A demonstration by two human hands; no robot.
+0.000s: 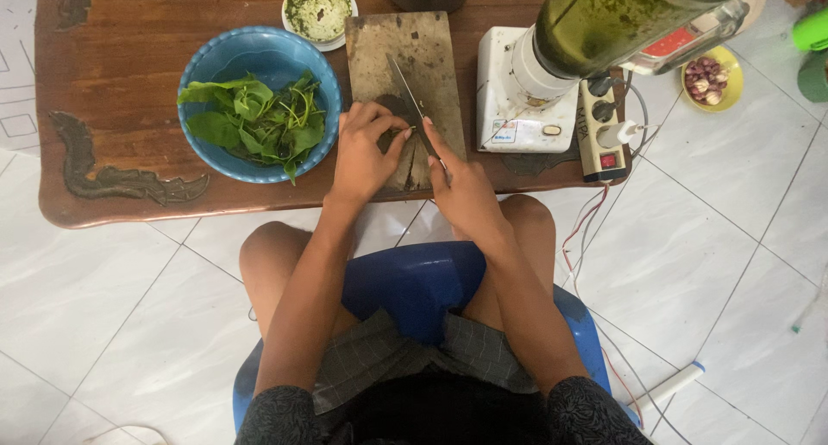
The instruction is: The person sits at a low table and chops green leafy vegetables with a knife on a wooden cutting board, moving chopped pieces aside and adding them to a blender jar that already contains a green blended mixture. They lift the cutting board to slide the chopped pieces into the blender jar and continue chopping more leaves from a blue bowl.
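My left hand [364, 152] presses down on a small dark green bundle of leaves [398, 133] on a worn wooden cutting board [401, 48]. My right hand [463, 191] grips the handle of a knife [407, 98], whose blade lies across the board and meets the bundle at my left fingertips. A blue bowl [226, 53] of green leaves sits just left of the board on the low wooden table [112, 83].
A blender [552, 65] with green liquid in its jar stands right of the board, beside a power strip [601, 130] with cables trailing to the tiled floor. A small dish of green paste [318, 9] and a yellow bowl of shallots [709, 78] lie nearby. I sit on a blue stool [414, 281].
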